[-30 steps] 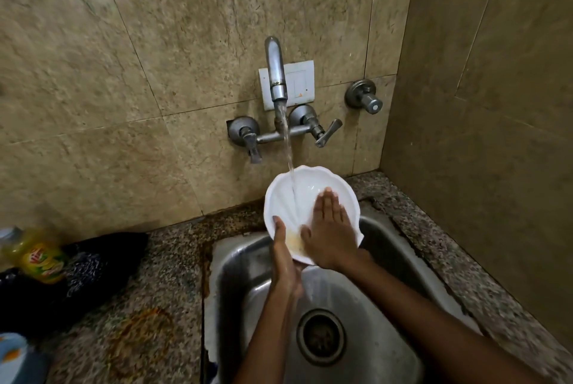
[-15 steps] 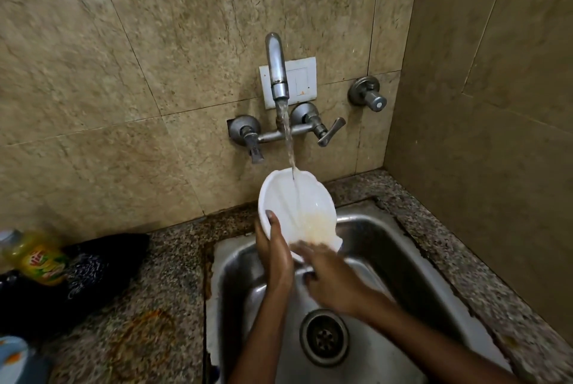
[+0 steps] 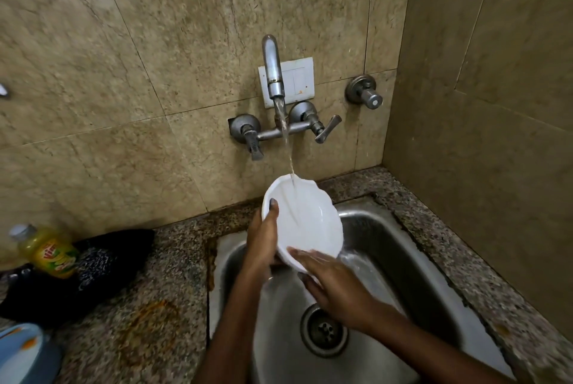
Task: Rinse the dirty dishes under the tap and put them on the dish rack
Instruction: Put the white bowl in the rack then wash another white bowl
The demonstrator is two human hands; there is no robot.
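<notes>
The white scalloped plate [image 3: 305,222] is held tilted over the far left part of the steel sink [image 3: 412,262], its far rim right under the stream from the tap [image 3: 273,70]; water runs down its face and spills off the near right edge into the basin. The main risk, as I judge it, is a slip: the plate is wet, steeply tilted and held from one side only, so a little more tilt or a looser hold could drop it into the sink, where it might chip; the stream striking the rim could also splash onto the speckled desk [image 3: 161,284] and the wall. No dish rack is in view, so the carry to it would be with a dripping plate.

The left hand [image 3: 262,241] grips the plate's left edge, thumb laid over the rim onto the face, the other fingers behind it and out of sight; the forearm rises from the near edge. The right hand [image 3: 336,282] lies flat, fingers [image 3: 305,255] straight and together, touching the near rim without holding it; its forearm comes in from the near right.

On the desk at left stand a yellow bottle [image 3: 49,251] and a dark cloth [image 3: 102,265].
</notes>
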